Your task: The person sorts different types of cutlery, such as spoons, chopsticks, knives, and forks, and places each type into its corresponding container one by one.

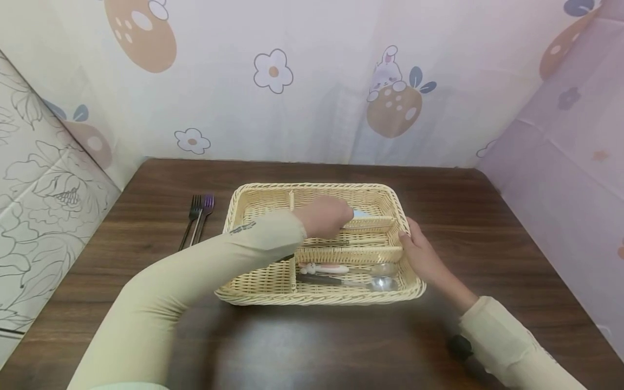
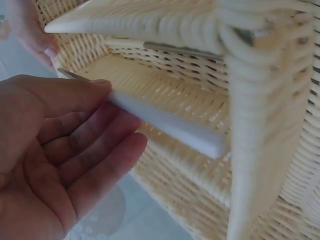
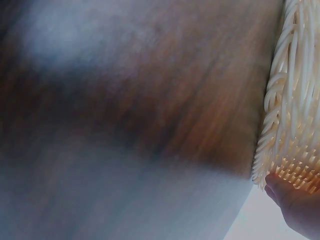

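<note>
My left hand (image 1: 325,216) is inside the back right compartment of a woven, cream-coloured basket (image 1: 322,299). In the left wrist view it pinches a knife (image 2: 170,127) by its white handle, between thumb and fingers. The pale blade (image 1: 361,213) points right, partly hidden by the hand in the head view. My right hand (image 1: 423,254) grips the right end of the basket, its thumb over the rim. In the front compartment lie two spoons, one with a white figured handle (image 1: 331,268) and one with a dark handle (image 1: 319,279).
Black and purple forks (image 1: 196,203) lie on the dark wooden table (image 1: 487,216), left of the basket. Woven dividers (image 1: 351,254) split the basket. Thin utensils (image 1: 336,242) lie in the middle compartment. My left sleeve covers part of the left compartment. A patterned curtain (image 1: 322,81) hangs behind.
</note>
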Demonstrator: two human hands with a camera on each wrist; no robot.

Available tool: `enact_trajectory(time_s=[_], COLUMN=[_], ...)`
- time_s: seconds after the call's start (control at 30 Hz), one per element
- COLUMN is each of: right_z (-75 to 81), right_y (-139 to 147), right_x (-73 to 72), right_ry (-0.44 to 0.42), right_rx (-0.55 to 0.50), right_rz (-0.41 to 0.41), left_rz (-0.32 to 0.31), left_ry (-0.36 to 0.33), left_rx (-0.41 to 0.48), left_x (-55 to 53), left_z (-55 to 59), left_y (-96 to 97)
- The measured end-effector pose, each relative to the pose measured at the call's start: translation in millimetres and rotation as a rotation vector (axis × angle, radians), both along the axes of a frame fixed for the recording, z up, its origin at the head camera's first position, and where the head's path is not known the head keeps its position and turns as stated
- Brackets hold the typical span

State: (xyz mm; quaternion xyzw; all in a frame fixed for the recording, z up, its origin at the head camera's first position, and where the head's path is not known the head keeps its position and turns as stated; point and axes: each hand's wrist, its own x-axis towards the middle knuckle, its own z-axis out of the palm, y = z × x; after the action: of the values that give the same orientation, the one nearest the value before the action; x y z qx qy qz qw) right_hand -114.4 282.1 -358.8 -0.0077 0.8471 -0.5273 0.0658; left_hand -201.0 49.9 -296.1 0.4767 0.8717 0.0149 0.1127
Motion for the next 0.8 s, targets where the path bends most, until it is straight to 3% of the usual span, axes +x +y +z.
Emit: enact_trajectory(time_s=[0.1,0.27,0.57,0.8], right_z=[0.4,-0.9,-1.6,-1.6], right_y=[-0.6,-0.1,0.1,0.7], right_x=[0.1,0.5,-0.6,0.0], right_ry=[-0.007,-0.011,0.011,0.004], right_rx=[-0.029,-0.017,-0.01,-0.01], right_rz=[0.0,-0.008,-0.006,-0.008], left_rz=[0.003,-0.007,-0.003,0.021], left_ry=[-0.026,-0.008,0.183,0.202], left_rx=[-0.052,-0.109,-0.245,-0.331], left_x=[-0.7,-0.9,9.7,14.2], left_z=[-3.9,-9.6,-24.5,-32.3], left_y=[4.9,10.7,23.5,31.0])
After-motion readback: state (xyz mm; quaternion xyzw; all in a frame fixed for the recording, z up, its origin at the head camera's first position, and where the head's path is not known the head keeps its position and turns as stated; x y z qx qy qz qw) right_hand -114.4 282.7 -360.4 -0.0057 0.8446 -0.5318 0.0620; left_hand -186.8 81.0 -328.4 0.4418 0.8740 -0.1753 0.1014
